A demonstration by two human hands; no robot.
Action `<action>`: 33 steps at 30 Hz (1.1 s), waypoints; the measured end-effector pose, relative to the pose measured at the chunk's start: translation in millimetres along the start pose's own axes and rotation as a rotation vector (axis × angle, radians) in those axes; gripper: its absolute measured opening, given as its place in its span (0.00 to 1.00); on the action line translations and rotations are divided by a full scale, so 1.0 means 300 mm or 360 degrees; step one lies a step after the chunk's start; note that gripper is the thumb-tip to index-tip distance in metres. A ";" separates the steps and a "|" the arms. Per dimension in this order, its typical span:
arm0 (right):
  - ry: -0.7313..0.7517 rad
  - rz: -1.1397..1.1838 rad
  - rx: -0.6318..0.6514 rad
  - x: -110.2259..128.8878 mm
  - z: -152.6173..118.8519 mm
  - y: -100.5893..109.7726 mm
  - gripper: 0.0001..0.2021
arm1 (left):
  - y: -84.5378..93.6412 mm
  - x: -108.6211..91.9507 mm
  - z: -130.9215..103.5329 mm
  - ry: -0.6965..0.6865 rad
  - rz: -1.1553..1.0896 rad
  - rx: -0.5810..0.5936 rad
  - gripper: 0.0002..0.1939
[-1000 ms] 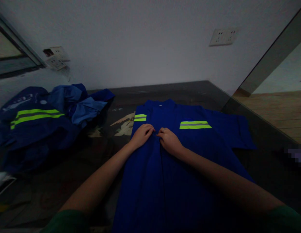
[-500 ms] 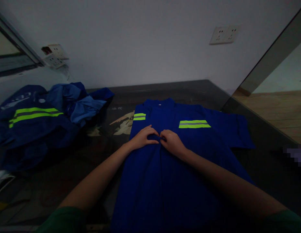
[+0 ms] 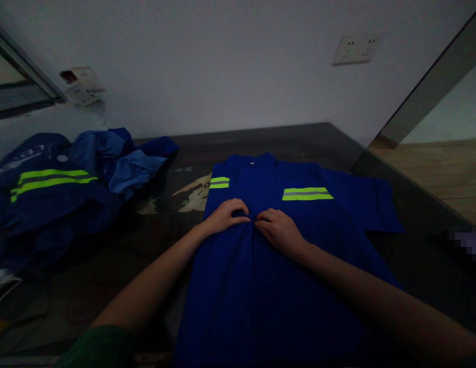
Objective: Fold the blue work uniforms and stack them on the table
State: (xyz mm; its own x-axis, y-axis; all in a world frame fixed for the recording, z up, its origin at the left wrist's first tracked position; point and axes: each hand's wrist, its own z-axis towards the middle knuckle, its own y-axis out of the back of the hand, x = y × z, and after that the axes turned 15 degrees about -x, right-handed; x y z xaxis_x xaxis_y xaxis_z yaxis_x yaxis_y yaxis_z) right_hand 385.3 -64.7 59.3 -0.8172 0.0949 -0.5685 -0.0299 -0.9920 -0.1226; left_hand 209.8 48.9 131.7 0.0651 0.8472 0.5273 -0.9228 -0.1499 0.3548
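A blue work jacket [image 3: 307, 266] with yellow-green reflective strips lies front up on the dark table, collar at the far end and one sleeve stretched out to the right. At the middle of its chest, my left hand [image 3: 227, 217] rests from the left, with curved fingers and thumb closed on the front placket. Facing it from the right, my right hand [image 3: 281, 230] pinches the placket edge between thumb and fingers; a ring shows on one finger. The fingertips of the two hands almost meet. Whatever small piece lies between them is too dark to make out.
A heap of crumpled blue work clothes [image 3: 61, 199] with a reflective strip sits at the table's left. Behind the dark table [image 3: 299, 135] rises a white wall with sockets [image 3: 356, 49]. A blurred purple object [image 3: 470, 243] is at the right edge.
My right hand has shifted slightly right and nearer to me, turning so that its ring shows. My left fingertips have drawn a little closer to the thumb. The jacket lies much the same.
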 end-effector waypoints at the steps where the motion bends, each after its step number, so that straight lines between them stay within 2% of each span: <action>1: 0.0024 -0.0025 -0.0007 0.001 0.000 0.000 0.10 | 0.000 -0.002 0.001 -0.0005 0.0005 0.0011 0.09; 8: 0.0216 -0.0127 0.0097 -0.013 -0.009 0.034 0.12 | -0.003 -0.041 0.000 0.0006 0.0139 0.0081 0.08; 14: 0.0196 0.0105 0.0207 -0.039 0.004 0.077 0.13 | -0.023 -0.044 -0.016 0.0084 0.0377 -0.0002 0.25; 16: 0.0216 0.0132 0.0199 -0.041 0.005 0.080 0.13 | -0.038 -0.052 -0.025 0.0101 0.0497 0.0056 0.28; 20: 0.0275 0.0160 0.0193 -0.042 0.001 0.080 0.13 | -0.072 -0.080 -0.040 0.0038 0.0689 0.0273 0.26; 24: 0.0195 0.0235 0.0132 -0.042 -0.001 0.083 0.13 | -0.081 -0.091 -0.042 0.0000 0.0807 0.0387 0.28; 28: 0.0090 0.0290 0.0026 -0.025 0.003 0.069 0.15 | -0.073 -0.082 -0.031 0.0022 0.0892 0.0408 0.31; 33: 0.0051 0.0332 0.0099 0.001 -0.003 0.045 0.15 | -0.070 -0.073 -0.018 0.0084 0.0947 0.0367 0.36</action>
State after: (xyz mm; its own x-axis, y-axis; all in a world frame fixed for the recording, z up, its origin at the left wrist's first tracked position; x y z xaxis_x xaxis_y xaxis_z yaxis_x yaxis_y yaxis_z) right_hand 385.3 -78.0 56.8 -0.7906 -0.1114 -0.6021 0.1015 -0.9935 0.0506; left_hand 225.5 36.2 108.5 -0.4575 0.6083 0.6486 -0.6894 -0.7033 0.1733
